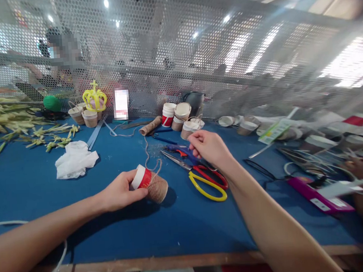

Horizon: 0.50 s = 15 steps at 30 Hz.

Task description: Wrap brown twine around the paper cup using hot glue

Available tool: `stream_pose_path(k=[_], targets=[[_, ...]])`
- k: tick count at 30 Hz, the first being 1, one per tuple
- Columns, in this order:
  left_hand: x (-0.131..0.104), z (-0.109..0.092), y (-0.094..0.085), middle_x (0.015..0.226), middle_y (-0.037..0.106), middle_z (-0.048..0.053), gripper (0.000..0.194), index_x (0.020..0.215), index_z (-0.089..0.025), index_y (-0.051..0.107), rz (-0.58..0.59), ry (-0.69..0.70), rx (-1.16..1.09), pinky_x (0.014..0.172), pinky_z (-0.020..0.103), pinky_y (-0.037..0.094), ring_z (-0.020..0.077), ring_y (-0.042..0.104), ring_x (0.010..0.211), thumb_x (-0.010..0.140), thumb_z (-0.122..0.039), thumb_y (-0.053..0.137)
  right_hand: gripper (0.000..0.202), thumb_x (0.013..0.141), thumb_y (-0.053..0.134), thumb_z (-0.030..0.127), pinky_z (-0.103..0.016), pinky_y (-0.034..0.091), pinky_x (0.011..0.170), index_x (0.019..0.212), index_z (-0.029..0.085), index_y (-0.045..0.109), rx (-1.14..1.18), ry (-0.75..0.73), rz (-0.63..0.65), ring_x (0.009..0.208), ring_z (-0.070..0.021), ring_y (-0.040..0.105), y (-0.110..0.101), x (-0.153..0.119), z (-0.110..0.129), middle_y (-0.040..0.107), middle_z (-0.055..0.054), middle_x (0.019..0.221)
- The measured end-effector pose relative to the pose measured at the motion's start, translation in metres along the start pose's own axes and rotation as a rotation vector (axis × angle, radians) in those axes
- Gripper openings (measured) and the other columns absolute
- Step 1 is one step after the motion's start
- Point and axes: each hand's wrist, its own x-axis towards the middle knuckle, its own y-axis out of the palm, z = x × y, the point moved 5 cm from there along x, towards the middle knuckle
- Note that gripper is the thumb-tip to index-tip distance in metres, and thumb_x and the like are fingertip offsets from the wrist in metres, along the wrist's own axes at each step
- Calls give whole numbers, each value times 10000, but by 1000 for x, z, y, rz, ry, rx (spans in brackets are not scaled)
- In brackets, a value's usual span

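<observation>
Left hand (121, 192) grasps a small, white-rimmed cup (146, 182) wrapped in brown twine, with a red band below the rim; it is tilted over sideways, to the left of the large metal scissors (186, 166) with one red and one yellow handle loop. Right hand (208, 145) is raised just beyond the scissors' handles, its fingers curled and its thumb drawn to the forefinger; whether a thread lies between them I cannot tell.

Behind the scissors stands a wide grey perforated metal screen (153, 86), and beneath them spreads the blue surface (120, 239). Far left of the scissors lies a heap of pale green and yellow leafy strips (9, 117). To their right is a flat purple box (319, 194) with white labels, slightly blurred. A crumpled white cloth or tissue (76, 160) lies well to their left, and a yellow openwork crown (94, 98) shows beyond it, farther behind the scissors. A round green ball (52, 103) is farther left of the scissors than the crown. Behind the scissors' tips lies a brown roll of twine (151, 125). A thin strand of brown twine (146, 146), left of the tips, runs from the roll toward the held cup.
</observation>
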Motion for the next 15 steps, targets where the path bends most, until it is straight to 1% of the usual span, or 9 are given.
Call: stream_pose_path(k=[2,4,5,6,8,10,12,14,15], targets=[[1,2,1,816,627,48,256,880,-72,583,13,-32,-20,672,243,441,143,554,706,667,-212,565,128,680,543,166,-262,366,445,563,194,498,-70,-13,-36,428,-114,481,-3,9,-15,520,-4,494],[1,3,2,814,641,38,244,877,-82,594,30,-57,-27,680,243,442,145,565,715,670,-205,560,206,614,612,163,-269,333,456,465,207,477,-119,-33,-21,434,-130,465,1,13,-24,464,9,411],[1,4,2,811,646,36,238,874,-84,599,36,-66,-23,686,243,442,147,569,718,673,-204,559,221,601,628,172,-272,324,461,445,212,476,-132,-47,-6,444,-138,466,5,12,-26,454,9,396],[1,4,3,809,650,36,235,872,-82,602,39,-73,-17,692,244,441,148,572,721,677,-206,558,211,609,630,193,-274,323,471,452,213,491,-137,-63,9,465,-147,476,9,10,-25,466,2,404],[1,4,3,820,656,43,245,882,-77,601,41,-80,-11,705,249,441,153,576,733,681,-212,563,173,671,593,255,-280,338,502,513,207,542,-126,-103,56,529,-163,511,17,1,-16,537,-25,483],[0,4,3,844,659,51,257,901,-77,595,51,-81,-34,718,253,440,155,579,751,688,-220,568,234,740,532,333,-283,361,528,561,192,586,-93,-145,168,566,-163,537,28,-11,-1,598,-47,569],[0,5,3,853,660,53,259,912,-83,590,70,-79,-66,722,253,441,155,582,760,702,-235,565,328,779,483,405,-275,392,534,590,180,629,-46,-178,361,554,-149,557,44,-26,15,635,-44,606],[0,6,3,851,658,57,263,908,-85,585,75,-77,-73,721,254,440,156,581,763,719,-266,561,392,816,412,451,-273,427,575,695,172,660,26,-192,523,620,-148,587,59,-40,27,667,-47,709],[-1,7,2,848,655,59,275,907,-83,581,67,-79,-62,715,256,440,157,579,759,724,-289,562,409,825,390,466,-279,439,618,762,166,661,95,-191,579,686,-154,596,66,-45,32,671,-53,778]])
